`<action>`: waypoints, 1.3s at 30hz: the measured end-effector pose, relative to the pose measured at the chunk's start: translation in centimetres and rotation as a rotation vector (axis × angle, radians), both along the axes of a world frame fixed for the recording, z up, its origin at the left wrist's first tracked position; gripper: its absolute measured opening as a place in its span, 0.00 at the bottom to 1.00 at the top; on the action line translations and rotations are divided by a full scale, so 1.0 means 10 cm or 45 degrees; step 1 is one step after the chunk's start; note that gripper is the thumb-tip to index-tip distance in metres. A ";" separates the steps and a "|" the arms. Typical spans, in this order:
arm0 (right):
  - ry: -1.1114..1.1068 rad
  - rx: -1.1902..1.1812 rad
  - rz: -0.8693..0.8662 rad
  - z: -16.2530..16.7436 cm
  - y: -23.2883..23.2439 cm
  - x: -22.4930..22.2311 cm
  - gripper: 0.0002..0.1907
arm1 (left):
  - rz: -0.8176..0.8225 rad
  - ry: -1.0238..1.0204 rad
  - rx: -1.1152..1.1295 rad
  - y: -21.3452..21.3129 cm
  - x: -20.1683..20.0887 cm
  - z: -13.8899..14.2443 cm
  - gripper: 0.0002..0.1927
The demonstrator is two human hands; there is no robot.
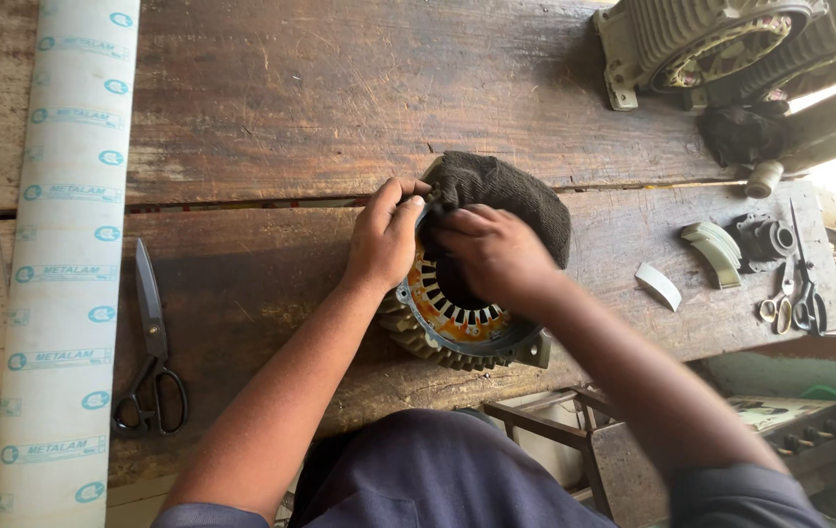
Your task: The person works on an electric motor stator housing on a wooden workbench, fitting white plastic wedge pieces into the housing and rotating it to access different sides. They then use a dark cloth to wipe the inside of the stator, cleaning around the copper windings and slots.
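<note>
A finned motor stator housing [457,337] with an orange slotted core lies on the wooden workbench [291,117], its open face toward me. A dark knitted cloth [506,196] covers its far side. My left hand [386,238] pinches the near edge of that cloth at the rim. My right hand [498,256] lies over the bore, fingers curled down at the slots beside the cloth; whether it holds anything is hidden.
A long roll of white printed insulation sheet [66,264] lies along the left. Large black scissors [152,347] lie beside it. Curved paper pieces [711,254], small scissors [804,288] and a dark motor part [765,238] sit right. Other stators [721,44] stand far right.
</note>
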State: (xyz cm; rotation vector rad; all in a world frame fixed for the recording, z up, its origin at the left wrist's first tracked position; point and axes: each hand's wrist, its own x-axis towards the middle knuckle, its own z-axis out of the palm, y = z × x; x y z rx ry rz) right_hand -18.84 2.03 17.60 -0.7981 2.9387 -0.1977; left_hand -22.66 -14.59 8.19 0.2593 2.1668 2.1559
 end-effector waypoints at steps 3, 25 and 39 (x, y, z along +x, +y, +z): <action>-0.149 -0.068 -0.007 0.21 0.25 -0.12 0.14 | -0.009 0.011 0.002 0.01 -0.01 0.00 0.11; 0.119 -1.475 -0.322 0.31 0.98 -0.21 0.13 | -0.064 -0.049 0.045 -0.03 0.02 0.06 0.10; 0.060 0.112 -0.257 -0.06 0.29 0.04 0.12 | -0.022 -0.048 0.069 -0.02 0.03 0.08 0.10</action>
